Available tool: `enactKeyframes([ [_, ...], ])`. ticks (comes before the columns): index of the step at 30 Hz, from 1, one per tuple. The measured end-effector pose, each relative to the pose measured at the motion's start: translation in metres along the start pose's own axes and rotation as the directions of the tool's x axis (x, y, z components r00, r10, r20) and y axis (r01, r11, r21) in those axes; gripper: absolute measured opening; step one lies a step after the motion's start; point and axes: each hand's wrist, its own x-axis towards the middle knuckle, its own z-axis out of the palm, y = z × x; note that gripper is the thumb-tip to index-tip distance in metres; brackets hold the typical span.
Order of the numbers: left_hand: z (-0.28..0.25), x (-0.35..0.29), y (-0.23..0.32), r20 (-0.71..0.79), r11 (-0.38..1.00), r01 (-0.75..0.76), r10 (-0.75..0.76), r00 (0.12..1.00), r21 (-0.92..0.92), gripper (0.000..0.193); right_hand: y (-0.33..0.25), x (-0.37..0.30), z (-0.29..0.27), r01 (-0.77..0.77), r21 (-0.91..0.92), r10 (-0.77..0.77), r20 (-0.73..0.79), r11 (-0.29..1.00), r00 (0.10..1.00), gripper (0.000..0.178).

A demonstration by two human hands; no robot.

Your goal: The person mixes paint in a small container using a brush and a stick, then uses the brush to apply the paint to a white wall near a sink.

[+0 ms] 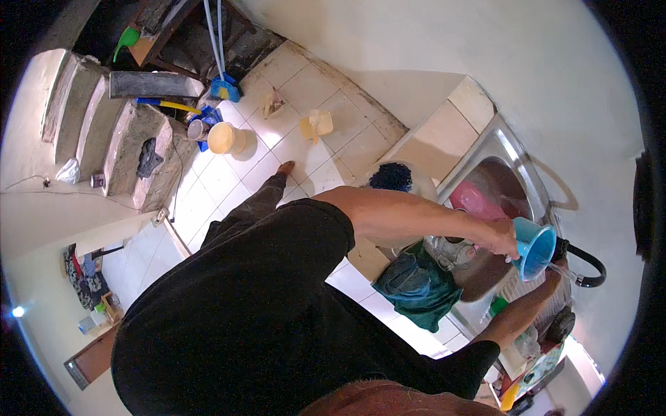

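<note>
My left hand (502, 240) grips the rim of a light-blue plastic pail (533, 246), tilted with its mouth toward the tap. A black curved tap (594, 269) with a metal end points into the pail, and what looks like water runs from it. Beside the tap, my right hand (557, 266) is partly hidden behind the pail, so its fingers do not show. Under my left forearm, clear glass or plastic dishes (451, 253) sit at the edge of the steel sink (479, 277). A pink item (477, 201) lies in the far basin.
A green cloth (420, 288) hangs at the sink's front. Dark blue material (392, 177) lies to its left. On the tiled floor stand a cream bucket (225, 139) and a yellowish container (316, 125), near a blue dustpan (225, 89). Concrete steps (104, 111) rise at far left.
</note>
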Motion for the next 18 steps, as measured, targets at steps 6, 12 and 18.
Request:
enactKeyframes([
  [6, -0.010, -0.019, 0.017, 0.045, 0.998, 0.027, -0.025, 0.999, -0.048, 0.025, -0.001, 0.002, 0.010, 0.016, 0.015, -0.016, 0.009, 1.000, 1.000, 0.026],
  [12, -0.005, -0.012, 0.006, 0.018, 0.978, -0.104, 0.109, 0.994, -0.183, 0.026, 0.006, -0.001, 0.004, 0.019, 0.050, -0.019, 0.014, 0.999, 1.000, 0.026],
  [18, -0.007, -0.020, 0.017, 0.016, 0.982, -0.065, 0.069, 0.998, -0.179, 0.029, 0.013, -0.001, -0.004, 0.007, 0.067, -0.007, -0.003, 0.998, 1.000, 0.027],
])
